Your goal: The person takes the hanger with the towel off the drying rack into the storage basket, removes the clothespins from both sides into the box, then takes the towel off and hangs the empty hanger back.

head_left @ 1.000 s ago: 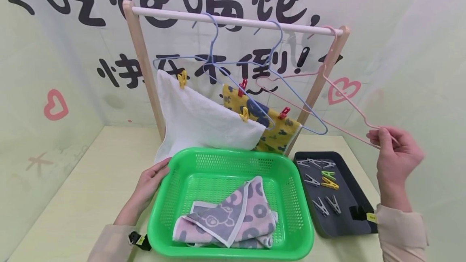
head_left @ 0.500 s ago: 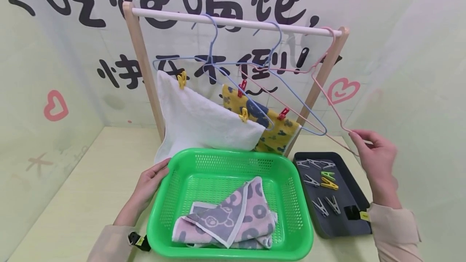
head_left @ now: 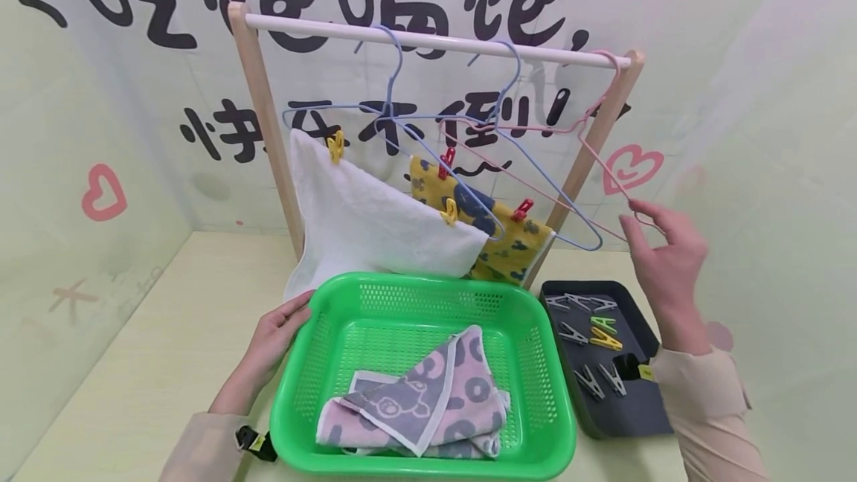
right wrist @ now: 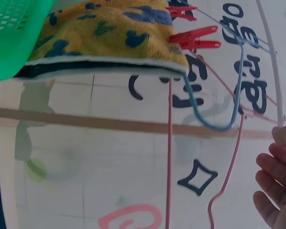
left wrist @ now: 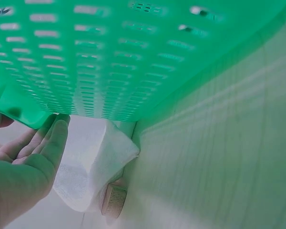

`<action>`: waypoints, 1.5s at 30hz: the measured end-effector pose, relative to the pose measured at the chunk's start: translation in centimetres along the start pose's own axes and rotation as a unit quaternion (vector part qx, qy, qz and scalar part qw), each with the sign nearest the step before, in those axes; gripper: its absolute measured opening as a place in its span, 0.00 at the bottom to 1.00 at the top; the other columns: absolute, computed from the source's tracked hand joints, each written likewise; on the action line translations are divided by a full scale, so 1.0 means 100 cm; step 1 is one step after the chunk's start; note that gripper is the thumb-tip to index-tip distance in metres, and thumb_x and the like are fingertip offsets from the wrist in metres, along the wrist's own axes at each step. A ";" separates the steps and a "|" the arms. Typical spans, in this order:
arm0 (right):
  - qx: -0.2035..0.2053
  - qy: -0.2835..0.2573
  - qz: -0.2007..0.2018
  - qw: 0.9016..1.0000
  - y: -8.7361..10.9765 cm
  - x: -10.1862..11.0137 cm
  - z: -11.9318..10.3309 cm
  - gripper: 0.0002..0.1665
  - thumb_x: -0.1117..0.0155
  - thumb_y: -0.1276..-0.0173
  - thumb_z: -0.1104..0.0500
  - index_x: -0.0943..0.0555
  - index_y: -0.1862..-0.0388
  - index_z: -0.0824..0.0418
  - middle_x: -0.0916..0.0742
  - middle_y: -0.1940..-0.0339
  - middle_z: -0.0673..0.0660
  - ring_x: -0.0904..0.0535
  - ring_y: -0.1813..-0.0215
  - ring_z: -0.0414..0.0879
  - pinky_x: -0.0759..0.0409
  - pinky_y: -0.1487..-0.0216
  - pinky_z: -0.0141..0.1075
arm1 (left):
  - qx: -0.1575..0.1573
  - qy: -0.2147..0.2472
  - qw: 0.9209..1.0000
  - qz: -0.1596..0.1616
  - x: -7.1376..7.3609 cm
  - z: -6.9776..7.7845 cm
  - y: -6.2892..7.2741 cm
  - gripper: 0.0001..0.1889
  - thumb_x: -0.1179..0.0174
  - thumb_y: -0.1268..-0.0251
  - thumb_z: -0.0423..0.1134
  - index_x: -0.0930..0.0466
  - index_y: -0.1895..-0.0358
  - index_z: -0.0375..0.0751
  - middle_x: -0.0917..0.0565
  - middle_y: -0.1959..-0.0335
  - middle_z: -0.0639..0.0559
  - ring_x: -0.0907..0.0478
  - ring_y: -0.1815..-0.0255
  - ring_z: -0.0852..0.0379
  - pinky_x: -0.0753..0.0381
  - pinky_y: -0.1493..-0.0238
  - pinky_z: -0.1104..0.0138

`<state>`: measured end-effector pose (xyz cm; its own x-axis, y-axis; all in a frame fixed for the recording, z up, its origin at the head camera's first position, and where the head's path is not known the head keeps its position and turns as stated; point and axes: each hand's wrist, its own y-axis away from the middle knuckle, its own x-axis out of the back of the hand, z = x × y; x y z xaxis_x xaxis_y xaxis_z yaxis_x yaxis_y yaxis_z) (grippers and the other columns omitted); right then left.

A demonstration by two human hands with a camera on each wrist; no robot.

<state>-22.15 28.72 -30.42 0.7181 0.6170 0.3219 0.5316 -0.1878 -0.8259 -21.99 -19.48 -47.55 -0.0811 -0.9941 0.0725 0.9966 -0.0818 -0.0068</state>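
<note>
The fingers of my left hand (head_left: 276,332) lie fairly straight against the left rim of a green plastic basket (head_left: 560,407). A folded pink-and-grey towel (head_left: 415,400) lies inside it. In the head view, my right hand (head_left: 669,251) is at the lower end of a pink hanger (head_left: 605,166), which hooks over the rack's rail. A gap shows between thumb and forefinger; whether a fingertip touches the wire I cannot tell. The right wrist view shows those fingers (right wrist: 271,167) loosely bent, beside the hanger. Yellow clothespins (head_left: 335,147) hold a white towel (head_left: 375,214) on a blue hanger (head_left: 390,80).
A second blue hanger (head_left: 512,88) carries a yellow patterned towel (head_left: 512,251) with red clothespins (head_left: 523,209). Both hang on the wooden rack (head_left: 257,95). A dark tray (head_left: 643,407) with several clothespins (head_left: 605,338) stands right of the basket on the table (head_left: 134,378).
My right hand has moved left and upward, and its thumb and forefinger have parted from their pinch on the pink hanger. The hanger has swung left. My left hand and the basket stay put.
</note>
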 end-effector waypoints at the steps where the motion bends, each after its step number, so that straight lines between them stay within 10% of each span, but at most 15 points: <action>1: 0.017 -0.007 -0.009 1.000 -0.002 -0.003 -0.003 0.15 0.31 0.43 0.70 0.17 0.55 0.68 0.14 0.58 0.65 0.28 0.55 0.24 0.31 0.53 0.20 | 0.000 0.000 1.000 0.000 0.000 0.000 0.000 0.26 0.51 0.27 0.41 0.39 0.34 0.26 0.25 0.54 0.79 0.30 0.51 0.79 0.26 0.54 0.82; 8: -0.001 -0.035 -0.124 0.992 -0.019 -0.028 -0.022 0.16 0.31 0.42 0.68 0.18 0.54 0.70 0.14 0.58 0.64 0.23 0.56 0.26 0.24 0.54 0.20 | 0.003 -0.001 1.000 0.004 0.000 0.000 0.001 0.26 0.50 0.27 0.41 0.39 0.34 0.26 0.25 0.55 0.79 0.30 0.51 0.79 0.26 0.54 0.82; 14: -0.053 -0.026 -0.178 0.982 -0.025 -0.047 -0.032 0.15 0.34 0.38 0.63 0.18 0.54 0.69 0.14 0.60 0.64 0.18 0.59 0.49 0.24 0.58 0.17 | 0.005 0.005 1.000 0.002 0.000 0.000 0.001 0.26 0.50 0.27 0.41 0.39 0.34 0.25 0.25 0.55 0.80 0.29 0.52 0.78 0.25 0.55 0.81; 26: -0.112 -0.091 -0.122 0.982 -0.019 -0.063 -0.036 0.12 0.36 0.36 0.62 0.17 0.59 0.71 0.15 0.67 0.66 0.23 0.70 0.31 0.22 0.63 0.18 | -0.002 0.000 1.000 0.001 0.000 0.000 -0.001 0.26 0.50 0.28 0.41 0.38 0.34 0.27 0.26 0.53 0.77 0.31 0.50 0.79 0.26 0.52 0.82; 45: -0.136 -0.128 -0.043 0.981 -0.029 -0.039 -0.042 0.12 0.35 0.37 0.62 0.17 0.61 0.73 0.17 0.75 0.39 0.20 0.71 0.34 0.20 0.62 0.20 | 0.001 0.004 1.000 -0.001 0.001 0.000 -0.001 0.26 0.50 0.28 0.41 0.39 0.34 0.26 0.25 0.53 0.76 0.30 0.51 0.79 0.26 0.52 0.81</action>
<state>-24.60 23.67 -27.30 0.5468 0.8050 0.2300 0.7111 -0.3015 -0.6352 -22.08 -19.59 -47.57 -0.0825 -0.9945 0.0642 0.9965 -0.0830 -0.0053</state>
